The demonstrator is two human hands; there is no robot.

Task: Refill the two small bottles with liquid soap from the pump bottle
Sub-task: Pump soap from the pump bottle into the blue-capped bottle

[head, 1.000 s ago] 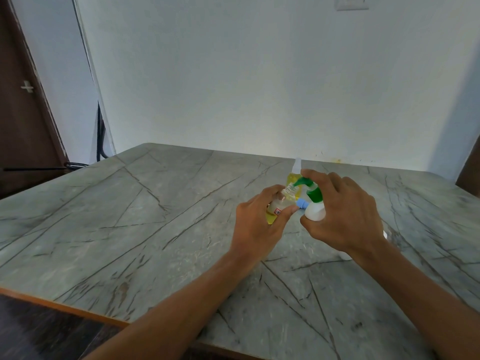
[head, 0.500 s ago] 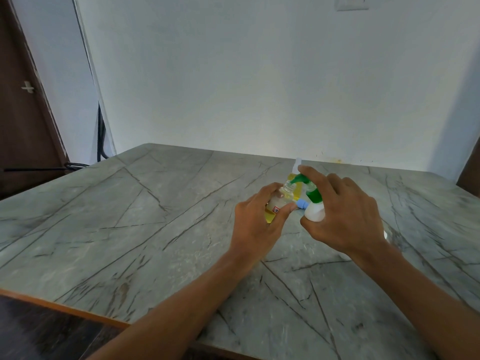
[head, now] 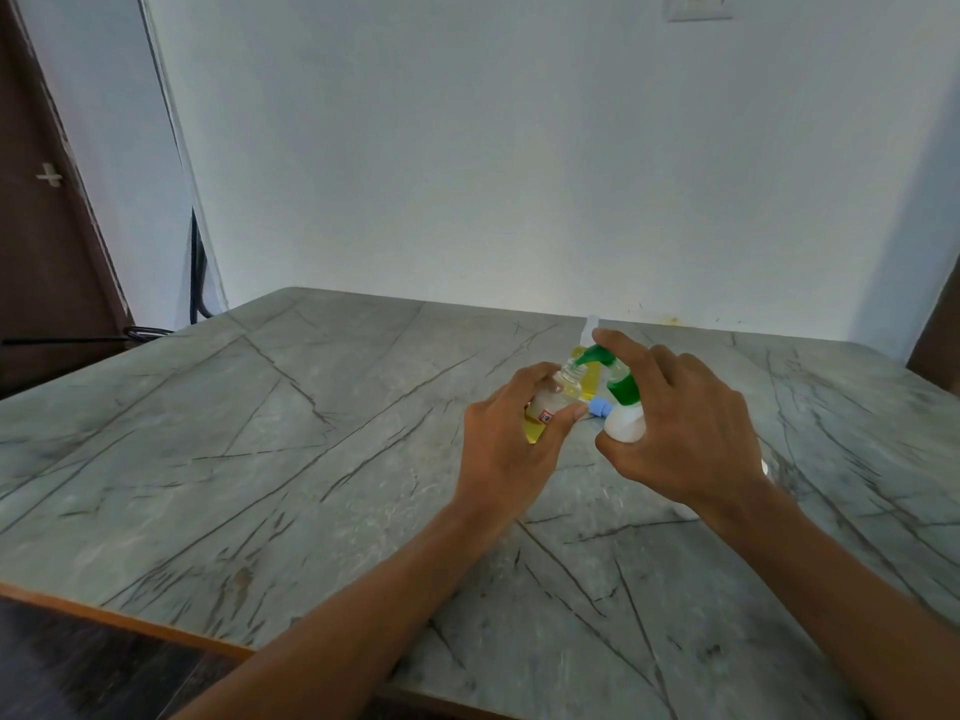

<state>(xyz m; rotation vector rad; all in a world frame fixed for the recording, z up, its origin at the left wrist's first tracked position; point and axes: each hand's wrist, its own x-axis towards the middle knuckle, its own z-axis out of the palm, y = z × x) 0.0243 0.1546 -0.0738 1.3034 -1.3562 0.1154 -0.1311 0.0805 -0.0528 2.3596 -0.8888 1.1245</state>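
Note:
My left hand [head: 511, 444] grips a small clear bottle [head: 556, 394] with yellow liquid in it and tilts its open neck up to the right. The neck sits right under the green nozzle of the white pump bottle [head: 621, 407]. My right hand [head: 685, 433] wraps that pump bottle, index finger lying on top of the green pump head. Behind both stands a second small bottle [head: 587, 368] with yellow liquid and a pale spray top, partly hidden. A small blue cap [head: 598, 409] lies on the table between my hands.
The grey marble table [head: 260, 459] reaches to the white back wall; its wooden front edge runs at the lower left. A dark door and cables are at the far left. A white object [head: 764, 467] peeks out behind my right wrist.
My left hand has lifted and tilted the small bottle, bringing its neck from beside the pump bottle up to the green nozzle. My right hand stays on the pump bottle.

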